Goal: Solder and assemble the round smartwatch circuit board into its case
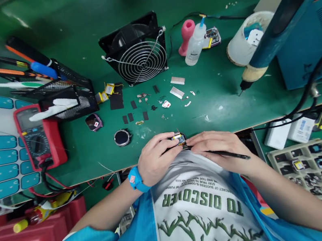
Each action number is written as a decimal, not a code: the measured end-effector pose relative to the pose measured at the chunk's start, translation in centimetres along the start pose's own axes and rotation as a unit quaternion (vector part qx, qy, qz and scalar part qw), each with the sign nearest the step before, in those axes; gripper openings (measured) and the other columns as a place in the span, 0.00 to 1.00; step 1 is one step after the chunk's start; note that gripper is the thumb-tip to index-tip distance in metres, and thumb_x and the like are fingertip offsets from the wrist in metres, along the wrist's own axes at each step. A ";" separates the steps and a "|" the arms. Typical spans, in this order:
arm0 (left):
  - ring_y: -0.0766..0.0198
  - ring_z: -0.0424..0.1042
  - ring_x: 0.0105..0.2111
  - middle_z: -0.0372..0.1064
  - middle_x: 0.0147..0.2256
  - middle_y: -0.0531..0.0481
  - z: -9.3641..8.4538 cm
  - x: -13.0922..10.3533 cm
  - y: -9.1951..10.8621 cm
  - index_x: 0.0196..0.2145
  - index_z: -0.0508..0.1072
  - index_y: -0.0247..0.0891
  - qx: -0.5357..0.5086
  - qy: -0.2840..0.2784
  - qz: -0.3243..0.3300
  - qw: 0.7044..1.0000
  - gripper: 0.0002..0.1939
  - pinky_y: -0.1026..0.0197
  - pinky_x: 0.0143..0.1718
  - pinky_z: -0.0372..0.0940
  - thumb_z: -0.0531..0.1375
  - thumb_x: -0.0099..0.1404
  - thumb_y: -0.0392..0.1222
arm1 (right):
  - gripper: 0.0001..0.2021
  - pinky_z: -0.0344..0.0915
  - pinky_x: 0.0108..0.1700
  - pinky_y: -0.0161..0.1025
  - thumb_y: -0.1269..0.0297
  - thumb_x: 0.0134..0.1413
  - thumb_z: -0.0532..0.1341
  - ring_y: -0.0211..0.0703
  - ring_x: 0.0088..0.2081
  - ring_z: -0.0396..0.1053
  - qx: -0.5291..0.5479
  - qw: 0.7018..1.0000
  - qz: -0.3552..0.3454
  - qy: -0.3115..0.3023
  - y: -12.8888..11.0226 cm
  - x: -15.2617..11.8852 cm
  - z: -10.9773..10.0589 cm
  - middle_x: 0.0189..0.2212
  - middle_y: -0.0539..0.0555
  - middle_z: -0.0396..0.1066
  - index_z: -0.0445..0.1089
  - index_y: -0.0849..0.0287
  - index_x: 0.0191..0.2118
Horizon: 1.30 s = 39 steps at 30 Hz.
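Observation:
At the table's front edge, my left hand [156, 156] has its fingers closed on a small open smartwatch body [179, 138], in which a circuit board and a yellow-edged part show. My right hand [214, 144] grips slim black tweezers [228, 153]. Their tip meets the near side of the watch body, though fingers partly cover the contact. A round watch face [122, 137] with a dark screen lies beyond my left hand. Farther left lies a purple-edged watch case [94, 122]. Small black pads [130, 117] and a white piece [166, 104] are scattered ahead of my hands.
A fan [140, 54] stands at the back, with a clear bottle [195, 44] to its right. A red multimeter [40, 136] and a tool holder [67, 97] stand left. A soldering iron or driver-like blue tool [274, 23] slants in from the right, above a parts tray [312, 177].

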<state>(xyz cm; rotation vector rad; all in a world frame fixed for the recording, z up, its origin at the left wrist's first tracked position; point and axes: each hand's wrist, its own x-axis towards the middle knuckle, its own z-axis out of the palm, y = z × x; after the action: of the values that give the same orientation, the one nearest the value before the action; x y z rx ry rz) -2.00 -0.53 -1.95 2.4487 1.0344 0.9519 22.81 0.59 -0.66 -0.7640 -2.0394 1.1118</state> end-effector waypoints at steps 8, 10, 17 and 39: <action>0.54 0.77 0.54 0.79 0.42 0.46 -0.1 0.1 0.0 0.44 0.78 0.37 -0.005 -0.003 -0.001 1.000 0.06 0.52 0.50 0.80 0.65 0.70 0.31 | 0.13 0.77 0.56 0.45 0.73 0.68 0.60 0.47 0.54 0.79 0.002 1.000 0.003 -0.005 0.4 -0.5 0.1 0.49 0.57 0.82 0.77 0.55 0.52; 0.54 0.77 0.54 0.79 0.42 0.45 -0.2 0.1 0.0 0.43 0.78 0.36 -0.006 -0.004 0.002 1.000 0.06 0.52 0.51 0.80 0.65 0.69 0.31 | 0.13 0.77 0.57 0.44 0.74 0.68 0.60 0.47 0.55 0.79 -0.002 1.000 -0.005 -0.005 0.5 -0.6 0.3 0.49 0.57 0.82 0.76 0.56 0.52; 0.54 0.77 0.55 0.79 0.43 0.45 -0.2 -0.1 -0.1 0.44 0.78 0.37 -0.001 -0.015 -0.001 1.000 0.07 0.50 0.51 0.80 0.64 0.71 0.30 | 0.12 0.78 0.55 0.46 0.74 0.68 0.59 0.47 0.53 0.80 -0.025 0.999 -0.019 0.003 0.2 -0.4 0.4 0.47 0.58 0.82 0.76 0.57 0.51; 0.54 0.78 0.51 0.79 0.39 0.46 -0.6 0.7 0.1 0.44 0.79 0.36 0.017 -0.012 0.011 1.000 0.06 0.52 0.49 0.80 0.63 0.72 0.32 | 0.07 0.80 0.49 0.39 0.73 0.67 0.63 0.43 0.45 0.83 -0.011 0.996 -0.007 0.092 0.0 0.4 0.9 0.40 0.56 0.84 0.78 0.58 0.45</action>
<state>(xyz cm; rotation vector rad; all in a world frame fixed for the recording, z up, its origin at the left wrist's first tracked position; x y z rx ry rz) -1.99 -0.14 -1.15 2.4970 1.0256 0.9157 21.84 0.47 -0.95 -0.8298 -1.9017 0.9759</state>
